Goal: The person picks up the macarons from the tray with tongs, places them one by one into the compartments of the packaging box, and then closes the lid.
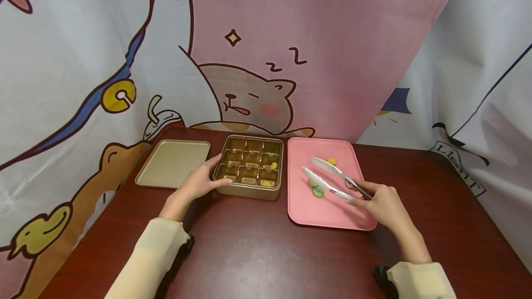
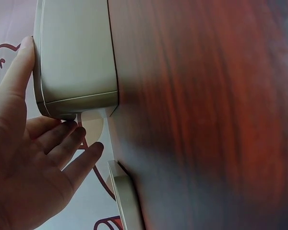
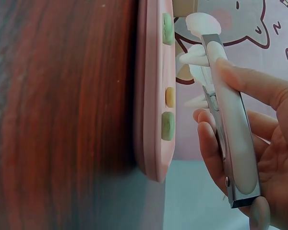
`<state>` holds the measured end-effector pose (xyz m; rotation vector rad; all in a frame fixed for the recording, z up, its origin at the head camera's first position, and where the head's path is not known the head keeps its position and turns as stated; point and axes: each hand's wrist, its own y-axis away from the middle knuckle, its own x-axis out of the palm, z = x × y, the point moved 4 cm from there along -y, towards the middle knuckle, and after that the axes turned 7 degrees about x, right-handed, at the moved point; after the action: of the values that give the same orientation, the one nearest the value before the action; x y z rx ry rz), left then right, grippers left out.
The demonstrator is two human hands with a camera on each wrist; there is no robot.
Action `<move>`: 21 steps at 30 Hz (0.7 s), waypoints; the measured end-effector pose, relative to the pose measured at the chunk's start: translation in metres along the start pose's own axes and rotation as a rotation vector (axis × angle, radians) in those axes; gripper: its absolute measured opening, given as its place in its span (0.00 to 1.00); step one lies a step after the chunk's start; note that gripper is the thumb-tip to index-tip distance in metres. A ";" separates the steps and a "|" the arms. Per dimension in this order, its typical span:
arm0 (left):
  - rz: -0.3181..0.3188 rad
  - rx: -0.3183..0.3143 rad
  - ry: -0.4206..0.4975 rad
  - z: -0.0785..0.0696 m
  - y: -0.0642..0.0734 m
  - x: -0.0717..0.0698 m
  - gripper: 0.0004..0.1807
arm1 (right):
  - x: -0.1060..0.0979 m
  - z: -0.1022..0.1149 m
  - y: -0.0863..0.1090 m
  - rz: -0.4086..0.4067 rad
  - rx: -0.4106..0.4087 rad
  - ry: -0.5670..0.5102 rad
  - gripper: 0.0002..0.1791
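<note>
The tongs (image 3: 235, 120) lie in the grasp of the right hand (image 1: 386, 206), its thumb on one arm and its fingers curled round the other; the two arms stand apart, their pale tips pinching nothing. The gold box (image 1: 249, 191) sits beside the left hand (image 1: 198, 180), whose thumb rests on the front of the rim near the left corner, the other fingers fairly straight and loosely spread by the left side.

The tongs' tips hang over the pink tray (image 1: 300, 206), above its surface. Two green discs (image 1: 318, 192) lie together just beside the nearer arm, and a yellow piece (image 1: 331, 161) lies beyond the farther one. The tongs and right hand cover part of the tray.

The box has nine compartments; in its right column, the front and middle ones each hold a yellow bit (image 1: 267, 183), the back one a green bit (image 1: 271, 154). A shallow gold lid (image 1: 176, 160) lies left of the box. All rest on the reddish-brown table (image 1: 249, 243), before a cartoon-printed curtain (image 1: 332, 22).
</note>
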<state>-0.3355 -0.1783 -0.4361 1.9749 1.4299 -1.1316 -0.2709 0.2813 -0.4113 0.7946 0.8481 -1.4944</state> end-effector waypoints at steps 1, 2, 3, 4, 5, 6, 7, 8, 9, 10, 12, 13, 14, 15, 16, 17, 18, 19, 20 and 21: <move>0.000 0.004 -0.003 0.000 0.000 0.000 0.54 | 0.000 -0.001 0.001 0.000 0.001 0.003 0.39; 0.001 0.002 -0.004 0.000 0.000 0.000 0.54 | 0.000 -0.002 0.001 0.000 0.003 0.006 0.39; 0.001 -0.001 -0.002 0.000 0.000 0.000 0.54 | 0.000 -0.003 0.002 0.000 0.006 0.008 0.40; 0.001 -0.003 -0.001 0.000 0.000 0.000 0.54 | 0.000 -0.003 0.003 -0.001 0.007 0.010 0.40; 0.002 -0.001 -0.003 0.000 0.000 0.000 0.54 | 0.000 -0.004 0.003 -0.002 0.008 0.008 0.40; 0.004 -0.002 -0.002 0.000 0.000 0.000 0.54 | 0.000 -0.005 0.004 -0.003 0.009 0.009 0.40; 0.004 -0.003 -0.004 0.000 0.000 0.000 0.54 | -0.001 -0.006 0.005 -0.001 0.011 0.010 0.40; 0.005 -0.005 -0.003 0.000 0.000 0.000 0.54 | -0.001 -0.006 0.006 0.003 0.014 0.010 0.40; 0.004 -0.006 -0.004 0.000 0.000 0.000 0.54 | -0.001 -0.007 0.007 0.005 0.014 0.011 0.41; 0.004 -0.005 -0.006 0.000 0.000 0.000 0.54 | -0.001 -0.008 0.007 0.005 0.012 0.012 0.40; 0.002 -0.004 -0.007 0.000 0.000 0.000 0.54 | -0.002 -0.010 0.008 0.007 0.011 0.016 0.40; 0.000 -0.002 -0.009 -0.001 0.000 0.000 0.54 | -0.002 -0.011 0.009 0.008 0.009 0.016 0.40; -0.003 -0.004 -0.008 -0.001 0.000 0.000 0.53 | -0.002 -0.012 0.009 0.007 0.005 0.018 0.39; -0.005 -0.005 -0.008 -0.002 0.000 -0.001 0.53 | -0.003 -0.013 0.009 0.007 0.003 0.021 0.39; -0.006 -0.003 -0.008 -0.002 0.000 -0.001 0.53 | -0.004 -0.014 0.009 0.009 -0.001 0.025 0.38; -0.008 -0.003 -0.009 -0.002 0.000 -0.001 0.53 | -0.004 -0.015 0.010 0.014 -0.002 0.029 0.38; -0.009 -0.002 -0.012 -0.003 0.000 -0.001 0.53 | -0.005 -0.016 0.010 0.018 -0.002 0.033 0.38; -0.009 -0.002 -0.012 -0.003 0.000 -0.001 0.53 | -0.005 -0.017 0.010 0.023 -0.001 0.037 0.38; -0.010 -0.001 -0.011 -0.003 0.000 -0.001 0.53 | -0.006 -0.018 0.010 0.026 -0.001 0.042 0.38; -0.010 -0.002 -0.011 -0.002 0.000 0.000 0.52 | -0.006 -0.019 0.010 0.032 0.002 0.043 0.39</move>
<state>-0.3346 -0.1768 -0.4344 1.9599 1.4360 -1.1434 -0.2600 0.3006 -0.4163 0.8407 0.8626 -1.4544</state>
